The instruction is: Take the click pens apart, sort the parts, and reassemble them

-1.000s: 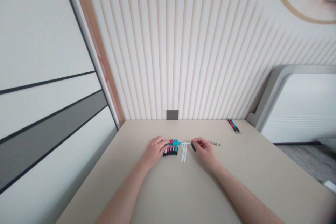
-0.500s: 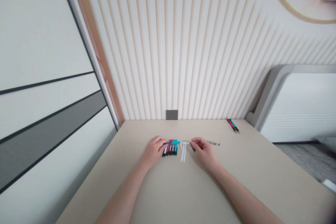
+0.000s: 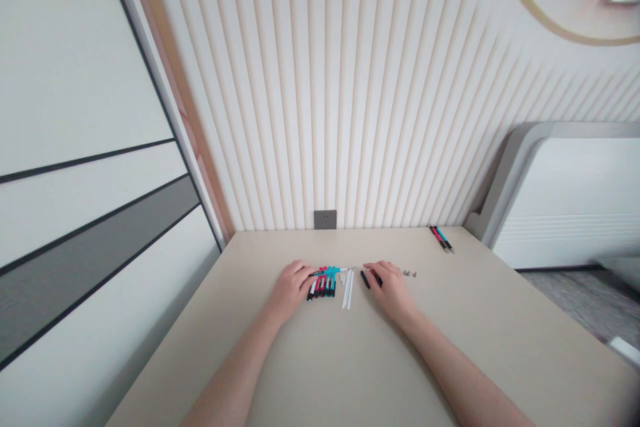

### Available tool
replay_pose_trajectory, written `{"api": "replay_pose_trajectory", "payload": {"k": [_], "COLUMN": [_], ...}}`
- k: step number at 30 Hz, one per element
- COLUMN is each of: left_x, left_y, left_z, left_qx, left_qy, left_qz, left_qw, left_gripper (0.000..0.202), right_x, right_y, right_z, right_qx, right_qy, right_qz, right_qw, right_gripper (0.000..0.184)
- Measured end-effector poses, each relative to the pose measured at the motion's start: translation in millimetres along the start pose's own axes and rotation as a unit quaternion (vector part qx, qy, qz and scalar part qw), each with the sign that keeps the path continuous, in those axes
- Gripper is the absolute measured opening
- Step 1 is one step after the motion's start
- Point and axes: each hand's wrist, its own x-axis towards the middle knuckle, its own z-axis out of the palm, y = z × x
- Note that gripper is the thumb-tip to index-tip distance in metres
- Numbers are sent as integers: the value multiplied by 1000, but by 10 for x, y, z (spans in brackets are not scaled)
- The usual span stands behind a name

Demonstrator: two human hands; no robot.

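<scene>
My left hand [image 3: 293, 287] is closed on a blue and black pen [image 3: 331, 271]. It is held level, and a thin white refill [image 3: 343, 269] sticks out of its right end. Under and just in front of this pen lies a row of red, blue and black pen barrels [image 3: 321, 288]. My right hand [image 3: 393, 287] rests low over the table, thumb and forefinger apart. Short black pen pieces [image 3: 365, 280] lie at its fingertips, partly covered by the hand. Several white refills [image 3: 349, 290] lie between the two hands.
Small grey cone-shaped tips [image 3: 411, 274] lie right of my right hand. A red and a blue pen [image 3: 442, 239] lie at the table's back right. The beige table [image 3: 320, 360] meets a ribbed wall with a dark socket [image 3: 325, 219].
My right hand has left the refill's end, and its thumb and forefinger have parted over the black pieces. My left hand still holds the pen. The view has shifted slightly.
</scene>
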Motion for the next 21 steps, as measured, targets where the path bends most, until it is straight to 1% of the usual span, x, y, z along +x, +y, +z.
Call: {"api": "replay_pose_trajectory", "payload": {"k": [2,5,9,12,15,18,19,21], "left_x": [1,5,6,4,3,3,2,1], "left_y": [-10,-15,-10,-11,-18,-27,-29,-28], "left_z": [5,10,10,14,21,24,24,23], "left_qx": [0,-2,-2,-2,-1,-3,-4,-8], "left_qy": [3,4,5,5,6,6,4,0], "left_qz": [-5,-3,-4,-2,-4,-3,-2,-2], "left_qw": [1000,1000,1000,1000,1000,1000,1000,1000], "left_gripper": [20,20,20,20,20,20,20,20], "right_x": [-2,-13,-30,-46,-53,-33,-21,9], "right_y": [15,-17,-106,-124,-68,24,52,91], "right_z": [-6,19,56,70,88,108,114,121], "right_qx": [-85,-150,-182,-174,-113,14,63,160], "right_qy": [-21,-48,-63,-68,-50,-8,9,37], "right_qz": [7,2,-4,-6,18,50,58,83], "right_qw": [996,988,981,982,992,999,996,983], "right_gripper": [26,21,20,24,33,40,41,41]}}
